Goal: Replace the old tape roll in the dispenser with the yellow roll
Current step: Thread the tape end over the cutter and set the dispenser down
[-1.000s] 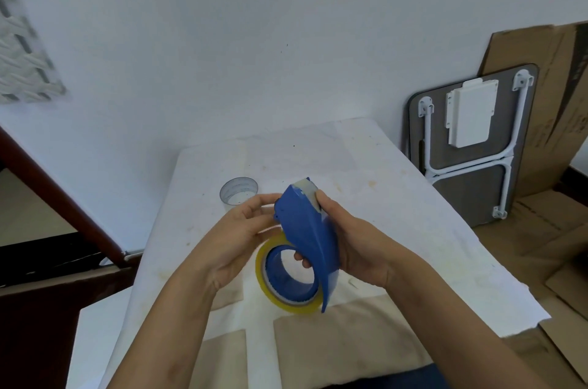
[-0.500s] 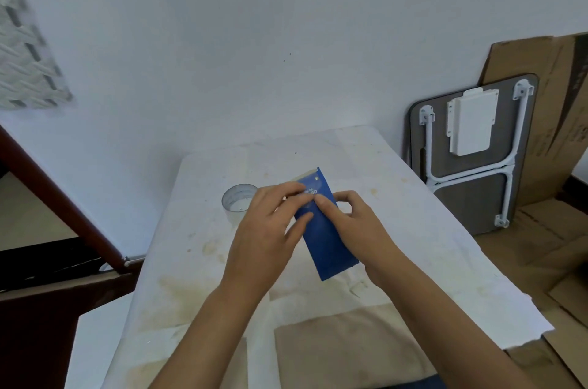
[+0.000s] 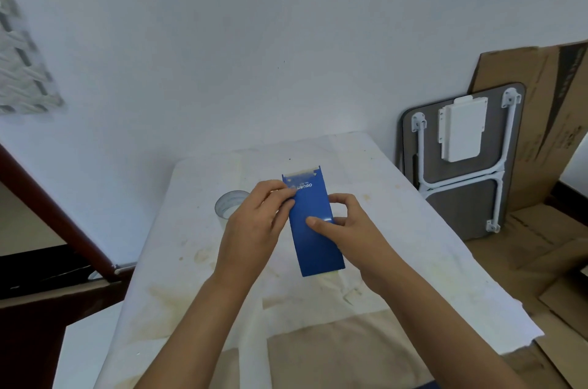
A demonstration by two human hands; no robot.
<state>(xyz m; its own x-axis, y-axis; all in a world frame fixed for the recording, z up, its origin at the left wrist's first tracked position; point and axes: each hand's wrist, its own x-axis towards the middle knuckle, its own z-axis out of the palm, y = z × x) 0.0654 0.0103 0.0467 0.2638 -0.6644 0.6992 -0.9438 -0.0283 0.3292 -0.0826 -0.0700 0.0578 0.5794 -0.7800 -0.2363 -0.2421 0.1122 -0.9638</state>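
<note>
The blue tape dispenser [image 3: 313,229] is held over the middle of the white-covered table [image 3: 397,223], its flat blue back facing me and its cutter edge pointing away. A sliver of yellow shows under its near end; the yellow roll itself is hidden behind the blue body. My left hand [image 3: 257,226] grips the dispenser's left side near the far end. My right hand [image 3: 346,229] holds its right side, with the thumb pressed on the blue back. The old clear tape roll [image 3: 229,204] lies flat on the table just left of my left hand.
A folded grey table with white legs [image 3: 461,163] leans on the wall right of the table. Flattened cardboard [image 3: 547,121] stands behind it and more covers the floor at right. A dark red frame [image 3: 57,217] runs diagonally at left.
One second ago the dispenser was on edge with the yellow roll showing below it. Both hands have turned it blue back up and lowered it toward the table, hiding the roll.
</note>
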